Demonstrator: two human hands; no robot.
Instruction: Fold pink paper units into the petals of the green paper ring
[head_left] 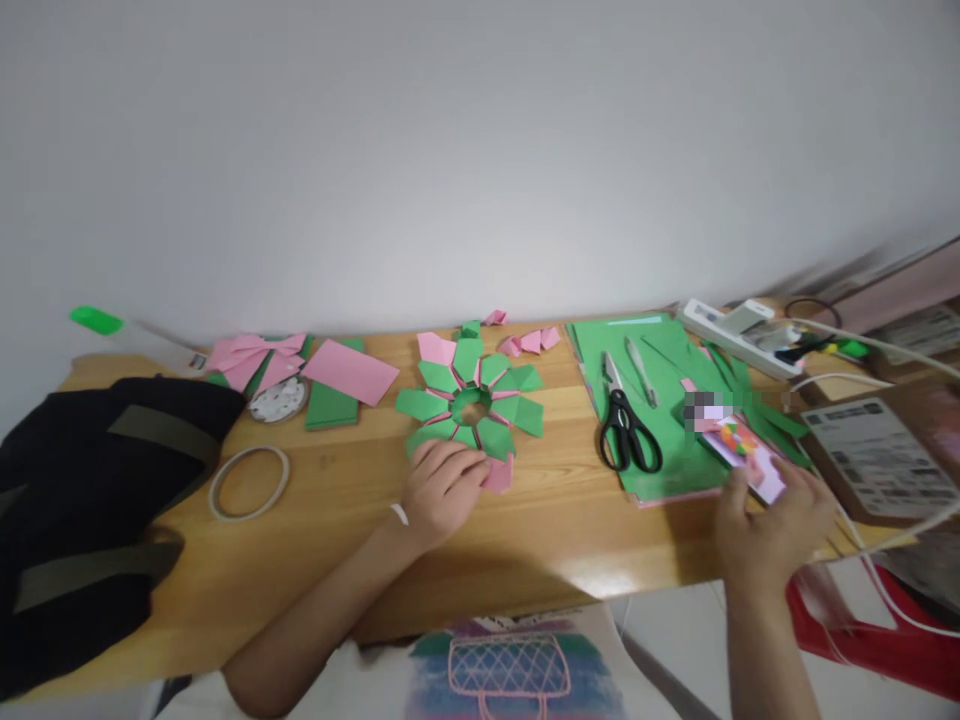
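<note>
Paper ring (pixel 528 416): lies on wooden table (pixel 551 510), folded green and pink, petal-edged
Left hand (pixel 447 492): covers near edge, grip unclear
Right hand (pixel 776 525): well apart, at phone (pixel 739 442), grip unclear
Phone: partly pixelated

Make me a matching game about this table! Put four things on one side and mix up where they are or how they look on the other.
1. Scissors
2. Phone
3. Paper flower
4. Cream ring

A. Lit screen, at the right hand
B. On bare wood, near black fabric
C. Black handles, on green paper
D. Touched by the left hand

Pairs: 1-C, 2-A, 3-D, 4-B
</note>
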